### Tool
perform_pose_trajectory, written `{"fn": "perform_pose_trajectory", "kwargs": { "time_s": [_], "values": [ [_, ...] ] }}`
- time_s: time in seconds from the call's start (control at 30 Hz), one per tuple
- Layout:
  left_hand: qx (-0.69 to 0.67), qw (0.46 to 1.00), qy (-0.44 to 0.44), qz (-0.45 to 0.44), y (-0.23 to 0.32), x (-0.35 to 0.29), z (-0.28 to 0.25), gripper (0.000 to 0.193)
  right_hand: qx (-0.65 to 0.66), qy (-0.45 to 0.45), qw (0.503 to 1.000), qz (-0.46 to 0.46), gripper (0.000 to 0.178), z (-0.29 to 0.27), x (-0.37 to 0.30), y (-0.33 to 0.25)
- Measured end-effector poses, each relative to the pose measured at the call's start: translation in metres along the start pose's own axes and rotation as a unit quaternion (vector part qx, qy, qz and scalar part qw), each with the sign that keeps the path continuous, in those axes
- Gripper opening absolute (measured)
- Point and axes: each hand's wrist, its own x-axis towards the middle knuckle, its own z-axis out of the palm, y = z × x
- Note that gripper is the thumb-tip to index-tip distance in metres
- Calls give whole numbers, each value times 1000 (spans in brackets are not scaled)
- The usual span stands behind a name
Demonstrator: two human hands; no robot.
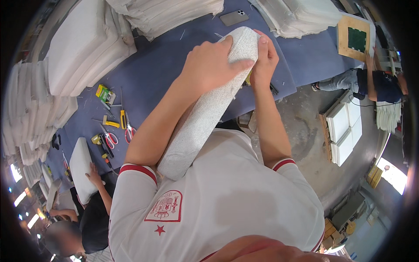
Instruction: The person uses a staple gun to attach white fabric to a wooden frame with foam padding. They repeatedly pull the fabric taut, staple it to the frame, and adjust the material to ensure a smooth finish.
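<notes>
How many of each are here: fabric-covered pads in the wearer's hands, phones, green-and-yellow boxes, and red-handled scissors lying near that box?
Fabric-covered pad: 1
Phone: 1
Green-and-yellow box: 1
Red-handled scissors near the box: 2
Total: 5

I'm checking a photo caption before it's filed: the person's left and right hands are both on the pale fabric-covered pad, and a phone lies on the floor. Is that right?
Not quite: the phone's place is wrong. The head view shows it lying on the blue table. The left hand and right hand are both on the pale fabric-covered pad.
</notes>
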Motion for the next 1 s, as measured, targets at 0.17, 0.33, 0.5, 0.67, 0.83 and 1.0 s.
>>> {"fn": "perform_pose_trajectory", "kwargs": {
  "time_s": [0.17,0.33,0.5,0.67,0.83,1.0],
  "values": [
    [-232,972,30,-31,-47,29,23,54,35,-2,999,12,44,-13,0,2],
    [-235,968,20,-87,-183,-40,86,38,-86,-30,995,28,48,-45,-13,1],
    [-18,976,-76,-203,-298,-262,179,39,-346,-59,935,-44,67,-64,-90,-32],
    [-101,923,20,-371,-296,-455,254,42,-434,-357,818,-118,106,-17,-139,-101],
    [-317,806,2,-500,-285,-465,278,64,-469,-506,610,-391,130,73,-141,-128],
    [-323,856,269,-301,-273,-385,263,81,-469,-624,472,-410,121,201,-119,-62]
  ]
}}
